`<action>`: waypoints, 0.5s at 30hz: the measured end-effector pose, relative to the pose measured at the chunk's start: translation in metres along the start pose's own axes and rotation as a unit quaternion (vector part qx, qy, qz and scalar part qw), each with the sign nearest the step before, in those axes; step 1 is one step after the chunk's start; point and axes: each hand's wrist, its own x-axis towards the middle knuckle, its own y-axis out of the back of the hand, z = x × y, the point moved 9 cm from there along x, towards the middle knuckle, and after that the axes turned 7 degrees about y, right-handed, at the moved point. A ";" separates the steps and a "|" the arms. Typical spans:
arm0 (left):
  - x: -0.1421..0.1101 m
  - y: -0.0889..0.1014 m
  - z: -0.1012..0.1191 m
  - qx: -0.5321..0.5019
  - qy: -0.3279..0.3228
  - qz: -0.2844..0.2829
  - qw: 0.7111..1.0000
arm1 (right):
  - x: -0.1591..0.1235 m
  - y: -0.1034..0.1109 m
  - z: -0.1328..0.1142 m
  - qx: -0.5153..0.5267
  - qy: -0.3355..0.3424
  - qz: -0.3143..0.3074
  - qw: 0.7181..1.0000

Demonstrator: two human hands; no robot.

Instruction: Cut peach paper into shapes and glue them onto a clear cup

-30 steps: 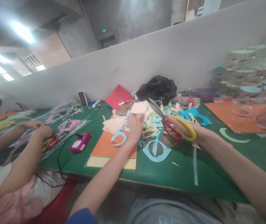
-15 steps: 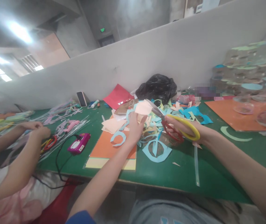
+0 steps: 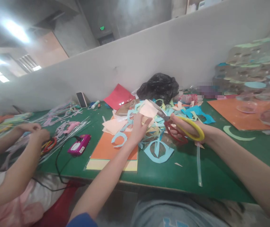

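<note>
My left hand (image 3: 138,129) pinches a piece of pale peach paper (image 3: 148,108) above the scrap pile. My right hand (image 3: 184,126) is closed around scissors (image 3: 193,124) with one yellow and one red handle loop. The blades point up and left, at the right edge of the peach paper; whether they touch it is hard to tell. Below the hands lies a light blue paper offcut (image 3: 159,152) with a round hole. More peach paper (image 3: 114,126) and a blue ring-shaped scrap (image 3: 119,139) rest on orange sheets (image 3: 106,148) left of my left hand.
A black plastic bag (image 3: 158,87) and a red paper sheet (image 3: 118,97) stand by the wall. A clear glue stick (image 3: 199,167) lies near the front edge. At left are a purple device (image 3: 79,145) with a cable and a co-worker's hands (image 3: 37,130). Clear cups (image 3: 247,105) sit at right.
The peach paper in my left hand has turned slightly and shifted a little right. The scissors stay in my right hand near its edge. The whole view has shifted slightly.
</note>
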 end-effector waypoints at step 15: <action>0.001 -0.011 -0.008 0.012 0.043 -0.034 0.998 | 0.012 0.016 0.013 -0.002 0.010 0.004 1.000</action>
